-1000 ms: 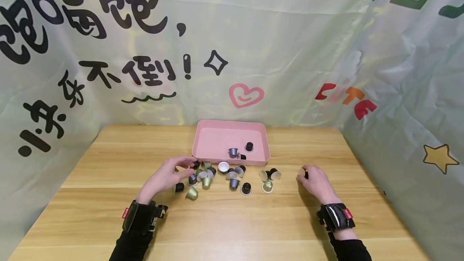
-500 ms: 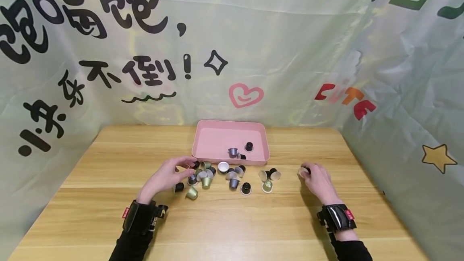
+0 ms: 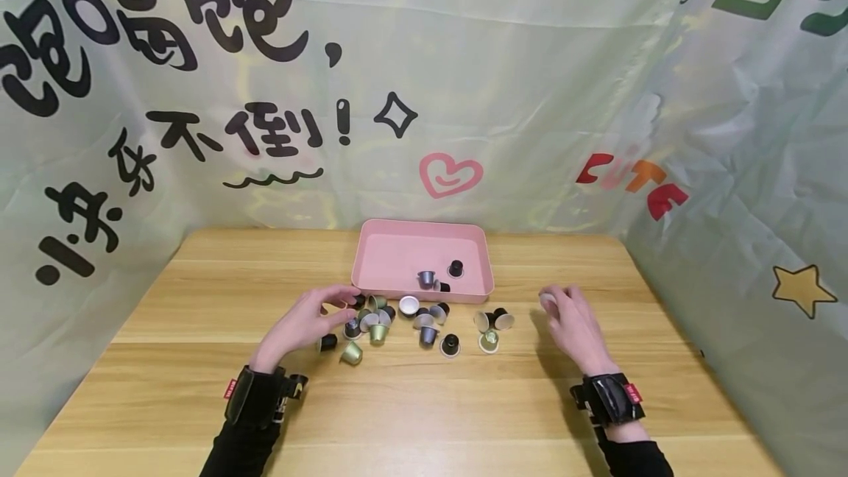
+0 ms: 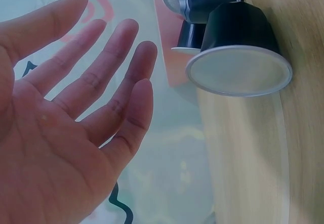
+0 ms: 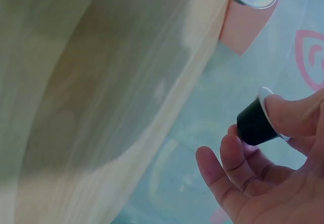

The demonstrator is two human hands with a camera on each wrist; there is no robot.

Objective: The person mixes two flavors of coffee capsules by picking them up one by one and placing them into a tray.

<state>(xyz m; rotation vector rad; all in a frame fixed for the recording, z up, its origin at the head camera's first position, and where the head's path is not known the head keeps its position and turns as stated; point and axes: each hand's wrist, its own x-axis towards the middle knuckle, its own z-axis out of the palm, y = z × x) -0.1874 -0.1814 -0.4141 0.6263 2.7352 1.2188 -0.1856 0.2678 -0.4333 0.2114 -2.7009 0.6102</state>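
My right hand pinches a black coffee capsule between thumb and fingers, raised off the table to the right of the others. In the right wrist view its pale rim lies against the thumb. My left hand hovers at the left end of the capsule pile with its fingers spread, holding nothing. Close by it lie a black capsule on its side, a green capsule and several more black, green and grey ones. The pink tray behind the pile holds a purple capsule and two black ones.
Right of the pile sits a small cluster with a green capsule and two capsules on their sides. A single black capsule stands in front of the pile. A printed cloth hangs behind the wooden table.
My right hand has lifted the black capsule and shifted slightly away from me and to the left. My left hand has stayed in place, and the other capsules have not moved.
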